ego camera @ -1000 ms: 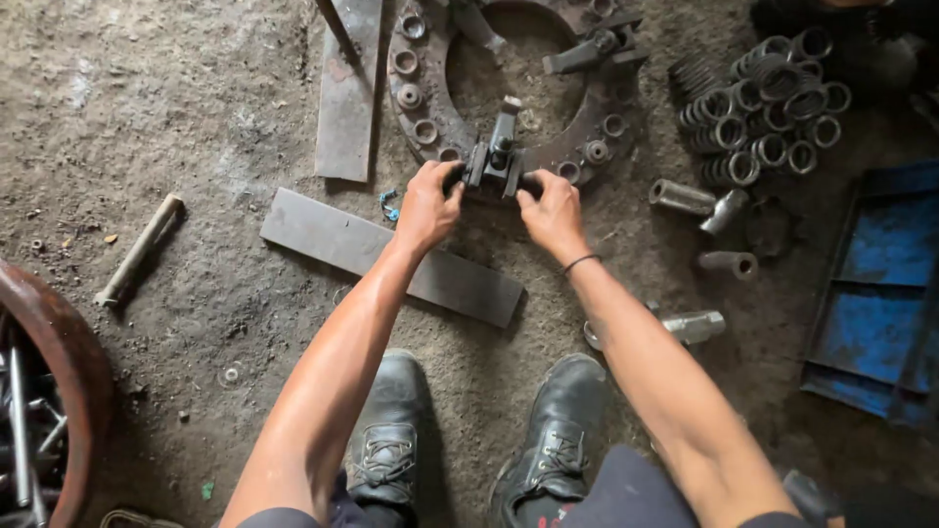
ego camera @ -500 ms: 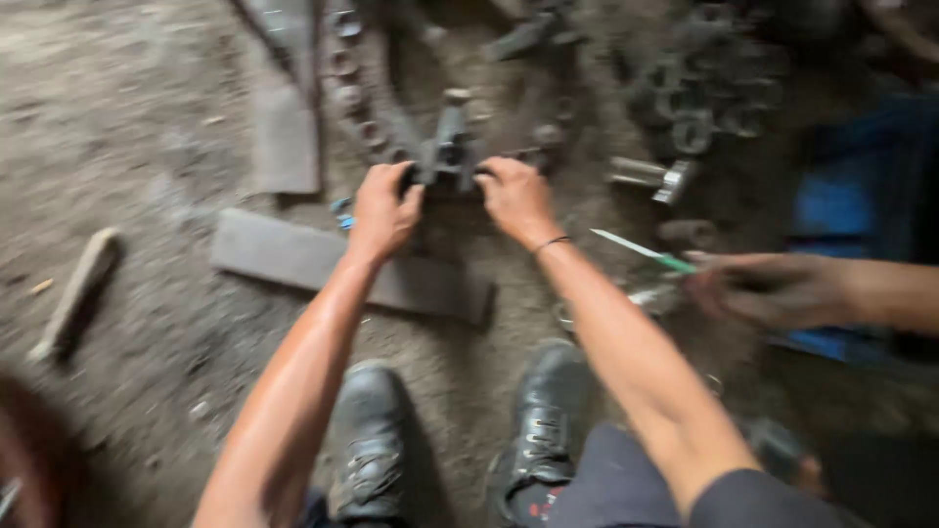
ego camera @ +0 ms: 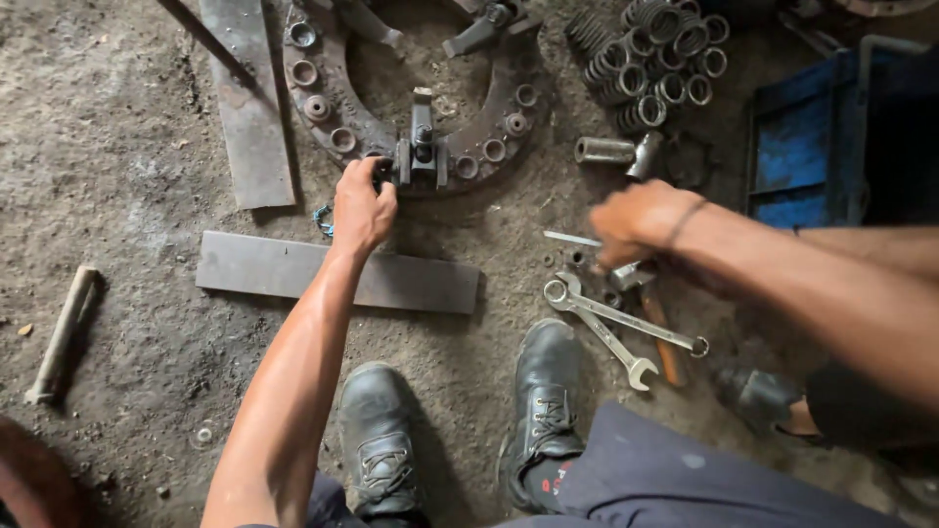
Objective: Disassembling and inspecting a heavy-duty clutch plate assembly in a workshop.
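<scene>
Flat steel bar (ego camera: pixel 337 273) on dirt floor. Left hand (ego camera: pixel 363 208) fingers curled on ring plate (ego camera: pixel 333 122) edge beside lever bracket (ego camera: pixel 421 147), steadying it. Right hand (ego camera: pixel 641 220) blurred over spanners (ego camera: pixel 611 323) and hammer (ego camera: pixel 650 303); finger state unclear.

Shot from one head-worn camera, aimed steeply down past the knees at a dirt floor (ego camera: pixel 117 176). Close enough to fill the lower edge with two black boots (ego camera: pixel 377 440). Faced forward toward a ring-shaped metal plate (ego camera: pixel 342 122) near the top. No second view to overlap.
</scene>
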